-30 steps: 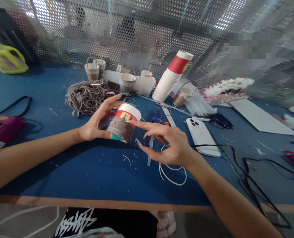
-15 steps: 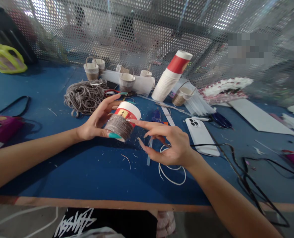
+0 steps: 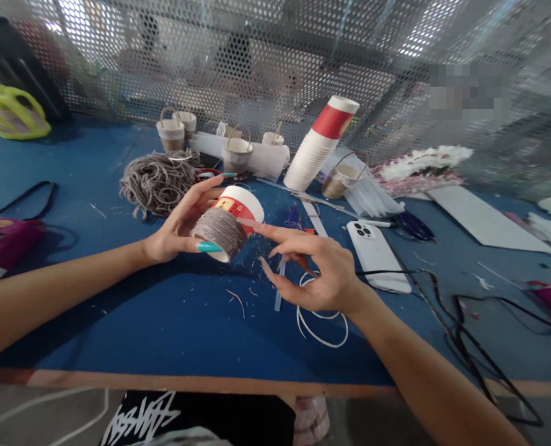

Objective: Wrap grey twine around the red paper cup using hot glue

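My left hand (image 3: 176,230) grips a red and white paper cup (image 3: 238,199) lying tilted on its side above the table. Brown-grey cord (image 3: 222,233) is wound in close rows around one part of it. The thumb presses near the wrapped end, while the other fingers reach behind the cup. My right hand (image 3: 315,266) has its fingers apart, the index fingertip at the cup's side by the edge of the cord. Behind my left hand lies a loose heap of grey cord (image 3: 158,183). A thin white cord loop (image 3: 324,339) rests below my right hand.
Several small cord-wrapped cups with handles, one of them a small basket (image 3: 343,181), stand toward the back. A leaning stack of paper cups (image 3: 317,145) is there too. A white phone (image 3: 378,257), black cable (image 3: 442,303) and white board (image 3: 493,220) lie to the right.
The cup has turned slightly in my left hand, its wrapped end rising a little, and the left thumb has shifted with it. My right hand stays almost in place.
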`<state>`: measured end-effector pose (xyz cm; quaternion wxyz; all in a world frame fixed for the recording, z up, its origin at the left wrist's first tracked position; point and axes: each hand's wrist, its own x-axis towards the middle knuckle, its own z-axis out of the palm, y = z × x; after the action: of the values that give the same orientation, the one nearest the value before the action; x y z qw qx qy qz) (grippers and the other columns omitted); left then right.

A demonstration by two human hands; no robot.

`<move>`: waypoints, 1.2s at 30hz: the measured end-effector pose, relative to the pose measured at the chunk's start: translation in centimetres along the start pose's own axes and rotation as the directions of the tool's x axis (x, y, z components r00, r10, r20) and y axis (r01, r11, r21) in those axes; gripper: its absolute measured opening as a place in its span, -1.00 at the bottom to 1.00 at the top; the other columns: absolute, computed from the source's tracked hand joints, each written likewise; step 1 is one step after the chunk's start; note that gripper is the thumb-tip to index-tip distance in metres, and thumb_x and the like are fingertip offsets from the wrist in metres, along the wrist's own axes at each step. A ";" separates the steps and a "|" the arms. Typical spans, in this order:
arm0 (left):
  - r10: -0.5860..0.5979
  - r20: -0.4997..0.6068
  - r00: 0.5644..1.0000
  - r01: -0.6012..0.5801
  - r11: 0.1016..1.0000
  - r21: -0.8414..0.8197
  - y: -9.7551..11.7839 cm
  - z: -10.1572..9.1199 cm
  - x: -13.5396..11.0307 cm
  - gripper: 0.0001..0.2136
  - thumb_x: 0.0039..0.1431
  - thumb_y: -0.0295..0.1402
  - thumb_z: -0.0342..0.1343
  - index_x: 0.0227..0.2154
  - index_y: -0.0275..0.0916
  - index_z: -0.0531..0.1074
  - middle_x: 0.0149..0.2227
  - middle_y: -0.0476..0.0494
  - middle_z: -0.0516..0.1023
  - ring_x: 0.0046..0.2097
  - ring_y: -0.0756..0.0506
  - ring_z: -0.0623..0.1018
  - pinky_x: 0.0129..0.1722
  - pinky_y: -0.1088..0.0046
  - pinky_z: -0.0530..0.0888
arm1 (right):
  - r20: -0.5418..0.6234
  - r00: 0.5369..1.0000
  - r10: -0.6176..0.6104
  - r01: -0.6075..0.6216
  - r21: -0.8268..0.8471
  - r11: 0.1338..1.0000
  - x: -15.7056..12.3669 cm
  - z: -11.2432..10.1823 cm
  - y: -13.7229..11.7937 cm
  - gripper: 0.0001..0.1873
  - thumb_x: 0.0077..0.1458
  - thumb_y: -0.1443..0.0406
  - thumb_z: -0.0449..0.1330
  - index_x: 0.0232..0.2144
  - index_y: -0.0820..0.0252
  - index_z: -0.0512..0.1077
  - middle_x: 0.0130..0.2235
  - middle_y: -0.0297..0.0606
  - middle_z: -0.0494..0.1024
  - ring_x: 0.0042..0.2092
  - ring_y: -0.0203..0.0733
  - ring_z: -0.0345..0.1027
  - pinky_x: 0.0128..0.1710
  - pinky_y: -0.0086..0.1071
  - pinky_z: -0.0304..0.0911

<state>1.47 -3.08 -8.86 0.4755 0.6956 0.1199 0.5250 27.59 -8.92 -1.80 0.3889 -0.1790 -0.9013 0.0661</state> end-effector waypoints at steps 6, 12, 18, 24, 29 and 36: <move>0.016 -0.022 1.000 -0.017 1.000 -0.016 -0.2 0.1 0.1 -0.12 -0.13 -0.08 0.44 0.30 -0.01 0.23 0.25 -0.23 0.42 0.23 -0.38 0.47 0.14 0.09 0.51 | -0.024 0.996 0.081 -0.080 0.057 0.995 -0.2 0.2 -0.3 -0.72 0.09 0.44 0.23 -0.17 0.10 0.30 0.12 0.00 0.60 -0.54 -0.43 0.36 -0.62 -0.47 0.29; 0.028 -0.058 0.998 -0.030 0.999 -0.031 -0.6 -0.1 -0.1 -0.14 -0.12 -0.04 0.43 0.28 0.01 0.25 0.29 -0.19 0.38 0.29 -0.38 0.40 0.25 0.04 0.42 | -0.048 0.992 0.121 -0.115 0.107 0.988 -0.3 0.3 -0.4 -0.72 0.08 0.45 0.23 -0.17 0.09 0.30 0.12 -0.05 0.59 -0.61 -0.49 0.11 -0.66 -0.45 0.18; 0.013 -0.066 0.998 -0.015 1.000 -0.022 -0.6 -0.2 -0.2 -0.16 -0.10 -0.05 0.41 0.28 0.02 0.24 0.34 -0.20 0.32 0.33 -0.43 0.34 0.29 -0.07 0.36 | -0.046 0.993 0.113 -0.109 0.086 0.990 -0.2 0.2 -0.4 -0.74 0.11 0.44 0.21 -0.18 0.08 0.30 0.12 -0.06 0.60 -0.55 -0.45 0.28 -0.63 -0.46 0.22; 0.002 -0.082 0.997 -0.004 1.000 -0.026 -0.6 -0.1 -0.3 -0.19 -0.07 -0.03 0.38 0.27 0.03 0.24 0.32 -0.16 0.34 0.34 -0.44 0.32 0.30 -0.11 0.34 | -0.035 0.995 0.092 -0.092 0.023 0.996 -0.3 0.2 -0.3 -0.75 0.14 0.42 0.21 -0.16 0.08 0.31 0.13 -0.08 0.60 -0.49 -0.41 0.41 -0.56 -0.45 0.33; -0.022 -0.102 0.995 0.014 0.997 -0.073 -0.8 -0.1 -0.2 -0.14 -0.17 0.08 0.39 0.25 0.07 0.26 0.33 -0.09 0.33 0.35 -0.49 0.28 0.29 -0.18 0.33 | -0.022 0.995 0.092 -0.092 0.005 0.996 -0.2 0.1 -0.3 -0.75 0.13 0.43 0.21 -0.16 0.07 0.30 0.12 -0.10 0.60 -0.51 -0.41 0.40 -0.55 -0.45 0.35; -0.047 -0.104 0.993 0.038 0.995 -0.090 -0.8 -0.2 -0.3 -0.13 -0.16 0.05 0.39 0.26 0.03 0.25 0.30 -0.12 0.36 0.30 -0.45 0.36 0.26 -0.12 0.38 | -0.035 0.994 0.102 -0.097 0.126 0.987 -0.5 0.3 0.3 -0.64 0.09 0.44 0.21 -0.08 0.06 0.27 0.19 -0.05 0.53 -0.61 -0.51 0.16 -0.68 -0.48 0.17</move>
<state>1.48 -2.77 -9.67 0.5098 0.6422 0.1366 0.5558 27.76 -8.87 -2.42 0.4141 -0.2004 -0.8772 0.1376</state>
